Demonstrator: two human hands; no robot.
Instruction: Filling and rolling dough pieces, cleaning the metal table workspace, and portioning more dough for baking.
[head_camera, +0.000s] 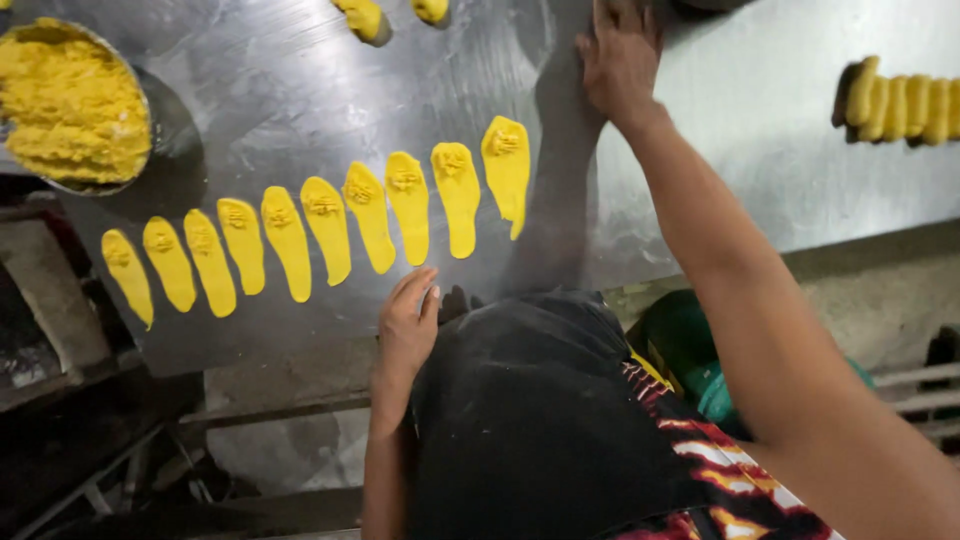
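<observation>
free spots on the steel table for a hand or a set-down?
Bare steel table: the patch above the strip row, between the bowl and the right hand; also between that hand and the stacked pieces. Crowded: the strip row, with the left hand at the near edge.

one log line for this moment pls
left hand flat on table edge | right hand pressing far tabletop | nine yellow dough strips in row | bowl of filling

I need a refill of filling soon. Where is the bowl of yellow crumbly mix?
In the head view, the bowl of yellow crumbly mix sits at the far left of the metal table, just beyond the left end of the row of flattened yellow dough pieces.
</observation>
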